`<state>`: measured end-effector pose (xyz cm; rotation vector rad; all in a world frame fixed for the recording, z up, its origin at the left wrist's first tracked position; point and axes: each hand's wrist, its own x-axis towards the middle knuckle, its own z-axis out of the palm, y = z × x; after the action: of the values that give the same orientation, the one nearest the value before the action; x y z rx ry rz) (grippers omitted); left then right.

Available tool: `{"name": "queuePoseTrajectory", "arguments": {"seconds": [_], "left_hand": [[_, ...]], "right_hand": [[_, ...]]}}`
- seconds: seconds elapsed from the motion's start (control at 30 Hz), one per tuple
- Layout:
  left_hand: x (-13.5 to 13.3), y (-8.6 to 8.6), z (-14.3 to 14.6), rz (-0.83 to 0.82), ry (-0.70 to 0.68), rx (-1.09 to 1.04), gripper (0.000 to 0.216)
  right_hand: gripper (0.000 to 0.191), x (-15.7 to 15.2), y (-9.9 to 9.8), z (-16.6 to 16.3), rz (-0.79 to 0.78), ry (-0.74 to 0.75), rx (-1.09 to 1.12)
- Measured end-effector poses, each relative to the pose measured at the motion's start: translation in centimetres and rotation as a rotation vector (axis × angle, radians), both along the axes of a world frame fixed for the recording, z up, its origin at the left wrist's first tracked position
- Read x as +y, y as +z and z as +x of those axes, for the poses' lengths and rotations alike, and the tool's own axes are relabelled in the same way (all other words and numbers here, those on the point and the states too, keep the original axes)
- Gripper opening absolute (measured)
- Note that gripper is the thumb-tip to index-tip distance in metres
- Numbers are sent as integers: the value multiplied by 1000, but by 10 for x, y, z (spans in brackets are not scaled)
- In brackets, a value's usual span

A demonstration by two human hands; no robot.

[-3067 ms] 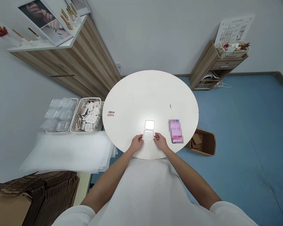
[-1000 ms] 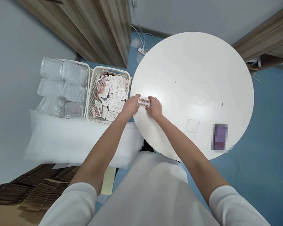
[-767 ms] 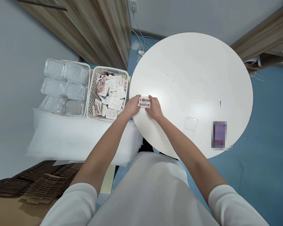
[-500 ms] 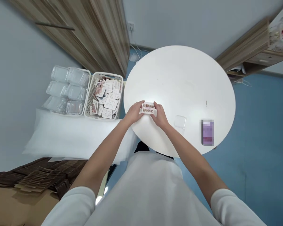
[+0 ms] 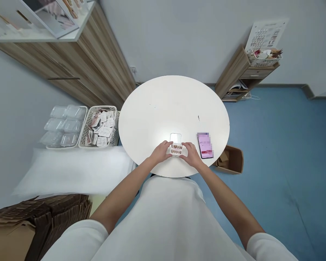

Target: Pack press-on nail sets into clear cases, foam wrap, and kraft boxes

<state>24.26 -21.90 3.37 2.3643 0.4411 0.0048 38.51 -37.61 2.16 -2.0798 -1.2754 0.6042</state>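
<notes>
A small card of press-on nails (image 5: 176, 149) sits over the lower half of an open clear plastic case (image 5: 175, 138) near the front edge of the round white table (image 5: 163, 108). My left hand (image 5: 160, 152) pinches the card's left side with curled fingers. My right hand (image 5: 190, 153) grips its right side the same way. The case's lid lies flat just beyond the card.
A phone with a pink screen (image 5: 205, 145) lies right of my hands. Left of the table stand a white basket of nail cards (image 5: 101, 126) and a tray of clear cases (image 5: 63, 126) on foam sheets (image 5: 73, 170). A cardboard box (image 5: 229, 160) is on the blue floor.
Both hands carried the nail card from the table's left edge over to the open clear case at the front. The view swung back to face the table squarely.
</notes>
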Motion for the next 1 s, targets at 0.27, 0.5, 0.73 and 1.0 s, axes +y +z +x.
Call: {"name": "queuePoseTrajectory", "arguments": {"seconds": [0.27,0.5,0.73,1.0], "left_hand": [[-15,-25,2,113,54,227,59],[-14,-32,6,83,79,355,61],[-10,-37,13,108,81,394,62],[-9,-39,11,72,90,411,63]], "right_hand": [[60,1,-31,1,-170,55,-79],[61,10,-43,2,-234,101,-94],[58,16,-45,4,-271,86,-147],[56,19,-46,4,-289,90,-167]]}}
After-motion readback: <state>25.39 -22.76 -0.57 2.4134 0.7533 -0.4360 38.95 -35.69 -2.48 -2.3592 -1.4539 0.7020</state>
